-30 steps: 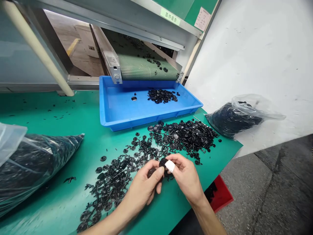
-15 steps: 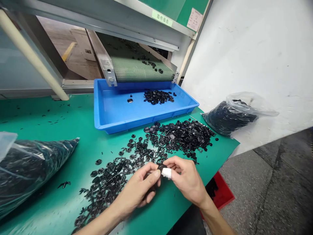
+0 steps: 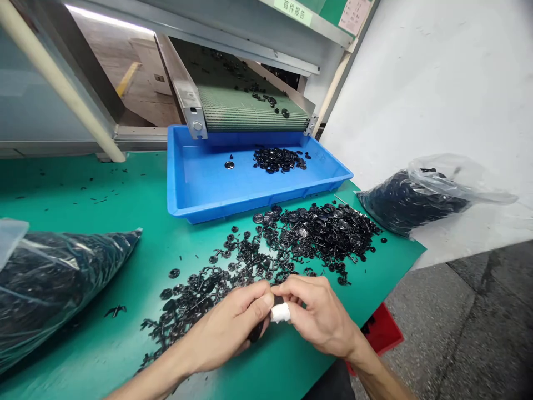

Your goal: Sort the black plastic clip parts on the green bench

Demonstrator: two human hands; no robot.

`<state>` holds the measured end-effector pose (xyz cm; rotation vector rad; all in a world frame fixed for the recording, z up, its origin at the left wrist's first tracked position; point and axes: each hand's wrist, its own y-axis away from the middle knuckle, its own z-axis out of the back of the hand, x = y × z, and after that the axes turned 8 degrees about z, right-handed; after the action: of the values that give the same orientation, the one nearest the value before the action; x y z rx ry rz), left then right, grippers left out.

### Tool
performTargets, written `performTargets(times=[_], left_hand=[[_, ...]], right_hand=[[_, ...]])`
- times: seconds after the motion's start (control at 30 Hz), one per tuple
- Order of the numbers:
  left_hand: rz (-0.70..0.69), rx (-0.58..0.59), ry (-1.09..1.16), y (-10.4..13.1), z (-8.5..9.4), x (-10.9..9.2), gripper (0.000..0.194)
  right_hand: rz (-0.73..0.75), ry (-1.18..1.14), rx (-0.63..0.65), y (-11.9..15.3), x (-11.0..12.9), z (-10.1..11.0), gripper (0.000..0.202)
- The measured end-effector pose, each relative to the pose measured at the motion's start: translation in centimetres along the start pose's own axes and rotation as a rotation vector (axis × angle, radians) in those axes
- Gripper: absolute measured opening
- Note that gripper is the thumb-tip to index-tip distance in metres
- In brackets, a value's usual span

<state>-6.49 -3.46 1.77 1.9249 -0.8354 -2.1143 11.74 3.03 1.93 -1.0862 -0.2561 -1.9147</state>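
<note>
Close together over the front of the green table, my left hand and my right hand meet at their fingertips. Small black plastic parts show in my left hand, one below the fingers and one between the two hands; their exact shape is mostly covered. My right thumb, wrapped in white tape, presses with the forefinger at the part between the hands. Just beyond lies a spread pile of black plastic parts, round discs and branched pieces mixed.
A blue tray with some black parts stands under the end of a green conveyor belt. Filled plastic bags lie at left and right. A red bin sits below the table's right edge.
The view has shifted, so the scene sits farther right. My left fingers have curled further, and a black part now shows beneath them. Both hands remain together.
</note>
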Motion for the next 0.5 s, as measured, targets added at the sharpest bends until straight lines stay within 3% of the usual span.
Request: performTargets(times=[0.2,0.23,0.3,0.37,0.5], left_hand=[[0.007,-0.062,0.304,-1.5,0.3,0.7,0.039],[-0.01,-0.069,0.362,-1.6,0.4,0.7,0.038],[-0.047,-0.081,0.474,-1.8,0.7,0.6,0.038],[-0.086,-0.088,0.548,-1.6,0.8,0.6,0.038],[-0.107,-0.062,0.59,-1.3,0.7,0.6,0.035]], right_hand=[[-0.123,-0.153,0.017,-3.1,-1.8,0.0,0.026],[-0.103,-0.114,0.034,-4.3,-2.3,0.3,0.028],[-0.029,0.202,-0.04,-7.3,-3.3,0.9,0.034],[-0.121,0.491,0.019,-10.3,-4.0,0.9,0.035],[-0.225,0.565,-0.029,-14.2,-4.8,-0.5,0.024]])
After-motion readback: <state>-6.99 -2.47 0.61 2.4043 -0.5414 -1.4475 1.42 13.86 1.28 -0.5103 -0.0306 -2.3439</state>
